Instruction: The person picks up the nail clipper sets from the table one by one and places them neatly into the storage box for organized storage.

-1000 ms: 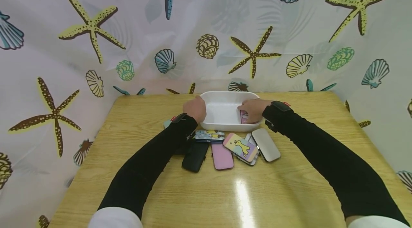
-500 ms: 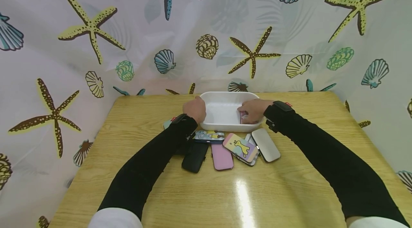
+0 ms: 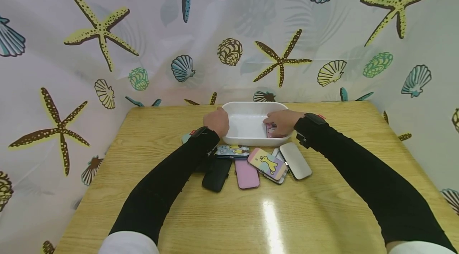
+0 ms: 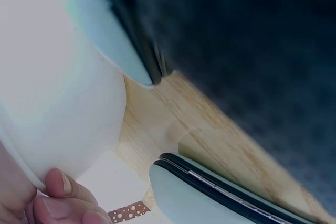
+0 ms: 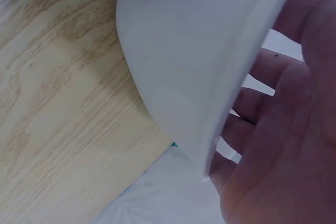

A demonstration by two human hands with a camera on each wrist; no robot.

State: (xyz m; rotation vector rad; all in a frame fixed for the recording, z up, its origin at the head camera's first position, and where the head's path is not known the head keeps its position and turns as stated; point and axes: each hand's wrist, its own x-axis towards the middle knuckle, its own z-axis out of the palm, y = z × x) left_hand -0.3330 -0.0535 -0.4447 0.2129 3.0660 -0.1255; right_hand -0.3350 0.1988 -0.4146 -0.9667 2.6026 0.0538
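In the head view, my left hand point(image 3: 216, 122) grips the left end of a white plastic tub point(image 3: 247, 141). Its curled fingers point(image 4: 62, 184) pinch the rim in the left wrist view. Over the tub's right end reaches my right hand point(image 3: 281, 122), holding a pink patterned flat case point(image 3: 270, 129) down inside it; most of that case is hidden under the hand. In the right wrist view, the right hand point(image 5: 289, 129) extends its fingers past the tub's rim, and their tips are hidden behind the wall.
Before the tub lie several slim hinged cases: a blue patterned one point(image 3: 233, 151), a black one point(image 3: 217, 175), a pink one point(image 3: 248, 175), a giraffe one point(image 3: 267, 164) and a pale grey one point(image 3: 295, 161). A pale green case point(image 4: 199, 192) lies near the left wrist.
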